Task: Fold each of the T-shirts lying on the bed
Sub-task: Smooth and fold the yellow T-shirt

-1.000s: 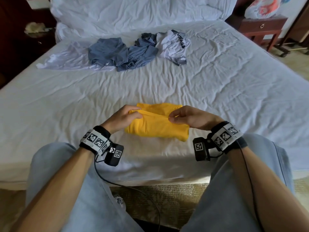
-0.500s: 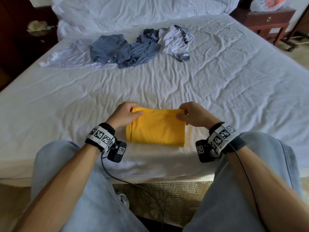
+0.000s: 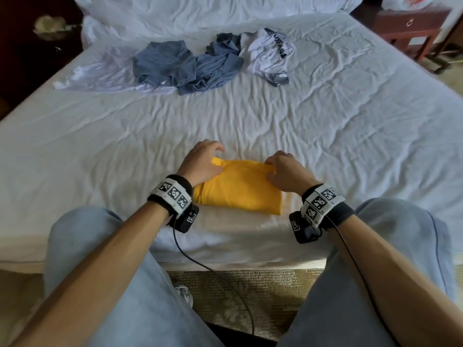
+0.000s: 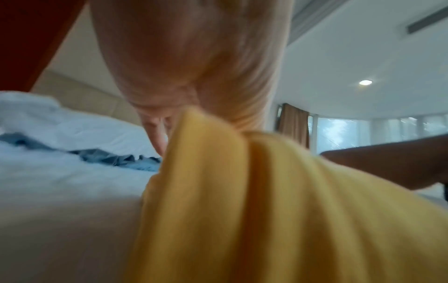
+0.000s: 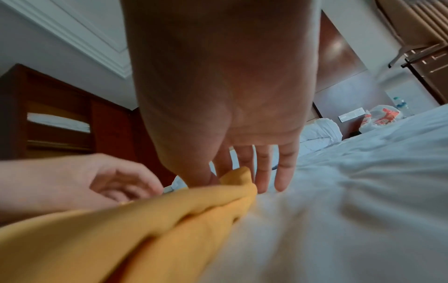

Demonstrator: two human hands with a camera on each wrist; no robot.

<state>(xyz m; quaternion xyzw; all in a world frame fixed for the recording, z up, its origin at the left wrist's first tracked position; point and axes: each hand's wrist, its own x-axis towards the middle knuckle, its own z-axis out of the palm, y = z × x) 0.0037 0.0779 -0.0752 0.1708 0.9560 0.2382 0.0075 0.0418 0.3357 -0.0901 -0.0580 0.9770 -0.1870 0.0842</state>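
The yellow T-shirt (image 3: 238,187), folded into a small rectangle, lies on the white bed (image 3: 350,126) near its front edge. The left hand (image 3: 201,162) rests on the shirt's far left corner with fingers loosely bent, while the right hand (image 3: 285,172) pinches the far right corner between thumb and forefinger. Crumpled blue-grey shirts (image 3: 188,66) and white shirts (image 3: 268,55) lie well apart, toward the pillows (image 3: 200,11).

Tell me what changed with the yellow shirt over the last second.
Both hands carried the lifted near half over away from the person, onto the far half; the yellow shirt now lies flat, left hand and right hand at its far corners. The unfolded shirts stayed put.
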